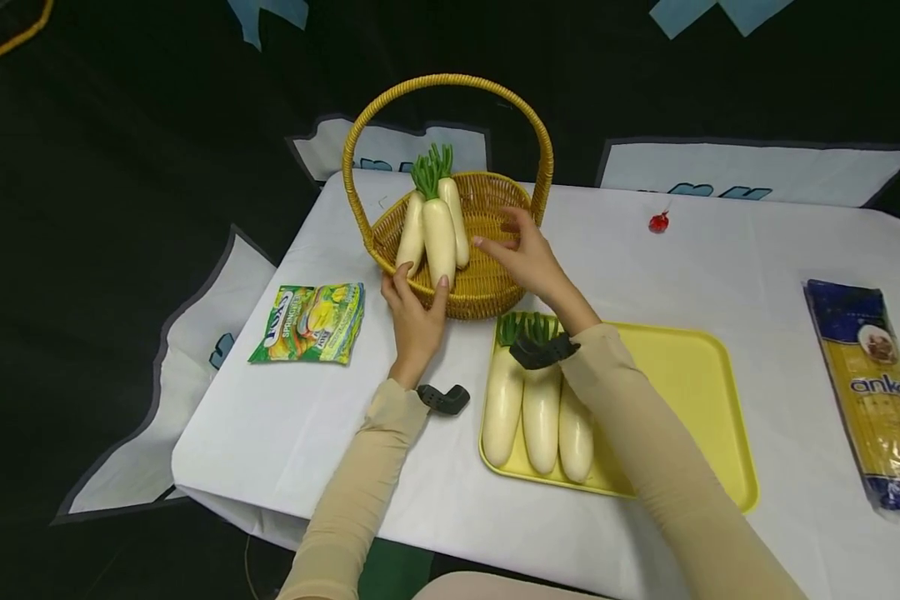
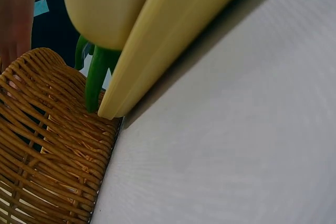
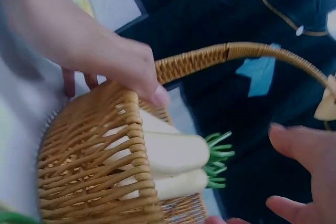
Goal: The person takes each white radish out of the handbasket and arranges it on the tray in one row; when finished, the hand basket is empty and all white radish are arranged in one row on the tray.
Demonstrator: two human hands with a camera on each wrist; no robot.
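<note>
A wicker basket [image 1: 487, 296] with a tall arched handle stands on the table. Three white radishes [image 1: 439, 237] with green tops lean inside its left half; the right wrist view shows them [image 3: 176, 153] through the weave. My left hand [image 1: 416, 321] grips the near left rim, its thumb over the edge. Above the right half of the basket hovers my right hand [image 1: 528, 258], fingers spread and holding nothing; it also shows in the right wrist view [image 3: 310, 174]. Three more radishes [image 1: 542, 417] lie side by side on a yellow tray [image 1: 682, 375], partly under my right forearm.
Left of the basket lies a green and yellow snack packet [image 1: 311, 323]. A small red wrapped candy [image 1: 658, 222] is at the back right. A long blue and yellow pasta bag [image 1: 870, 383] lies along the right side of the white table [image 1: 270, 442]. Dark cloth hangs behind.
</note>
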